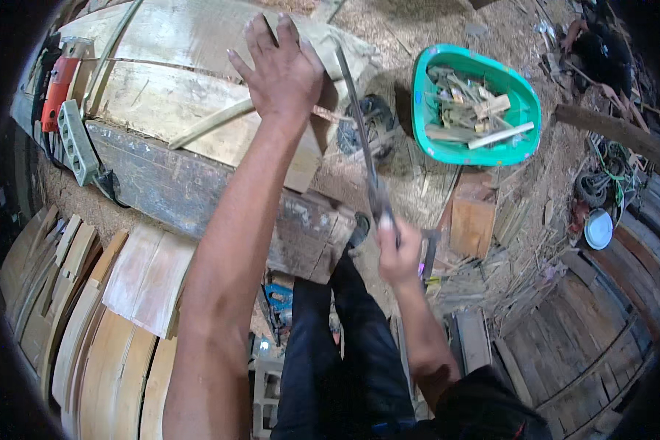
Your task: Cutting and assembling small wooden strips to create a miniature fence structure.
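Note:
My left hand [284,79] lies with spread fingers on a pale wooden board [176,37] on the bench, near the board's right end. Below that wrist, a narrow curved wood strip [209,123] rests across another pale board [154,92]. My right hand [400,253] is closed round the handle of what looks like a handsaw [364,136]. Its long dark blade points away from me, past the right end of the boards. It appears nearly edge-on, so its teeth cannot be made out. Whether the blade touches wood is unclear.
A worn bench beam [172,169] bears the boards, with a power strip [78,143] and red power tool [60,84] at its left. A green tub [422,110] holds wood scraps. Stacked planks [110,367] lie lower left. Another person [601,55] is far right.

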`<move>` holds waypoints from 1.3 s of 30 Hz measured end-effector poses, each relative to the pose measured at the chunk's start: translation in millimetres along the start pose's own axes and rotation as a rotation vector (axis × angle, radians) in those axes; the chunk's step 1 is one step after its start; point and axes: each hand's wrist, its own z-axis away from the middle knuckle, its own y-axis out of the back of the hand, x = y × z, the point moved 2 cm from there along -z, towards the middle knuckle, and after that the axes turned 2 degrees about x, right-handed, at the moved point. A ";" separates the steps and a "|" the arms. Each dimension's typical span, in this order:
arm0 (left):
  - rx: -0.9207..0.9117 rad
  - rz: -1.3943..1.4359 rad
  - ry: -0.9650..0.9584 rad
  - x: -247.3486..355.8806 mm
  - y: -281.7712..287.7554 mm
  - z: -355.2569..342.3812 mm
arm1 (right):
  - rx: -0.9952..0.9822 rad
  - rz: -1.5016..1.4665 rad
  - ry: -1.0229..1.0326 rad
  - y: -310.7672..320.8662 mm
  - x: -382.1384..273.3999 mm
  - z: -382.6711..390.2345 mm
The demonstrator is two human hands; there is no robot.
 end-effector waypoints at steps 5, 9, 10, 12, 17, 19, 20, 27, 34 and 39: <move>0.028 0.030 -0.021 -2.3 -0.7 -4.3 | -0.023 -0.108 -0.029 -24.6 -10.0 -51.5; 0.013 -0.005 -0.013 -1.4 1.9 -1.8 | -0.023 0.001 -0.007 -0.1 -4.1 -2.4; -0.015 0.001 0.001 2.2 0.3 -2.7 | -0.023 0.025 -0.011 0.1 1.1 -12.8; -0.005 0.004 -0.005 0.3 -0.5 -3.5 | -0.051 -0.006 -0.023 -13.3 -12.9 -48.7; 0.003 0.019 -0.012 -9.6 2.8 -3.4 | -0.017 0.036 -0.008 -9.2 -9.9 -13.4; 0.021 0.021 -0.005 -6.3 0.0 -4.6 | -0.039 -0.034 -0.076 0.9 -5.5 1.3; 0.008 0.035 0.006 -4.8 2.8 -4.7 | -0.057 0.050 -0.086 -0.6 1.6 -7.1; 0.002 0.007 0.005 -4.4 2.7 -5.2 | -0.047 0.008 -0.038 -1.0 -5.8 -9.6; 0.022 0.027 -0.003 -2.9 3.9 -9.3 | -0.055 -0.016 -0.016 -18.7 -15.9 -52.7; 0.016 0.009 -0.012 -3.4 2.7 -3.3 | -0.034 -0.046 -0.075 1.5 -11.6 3.5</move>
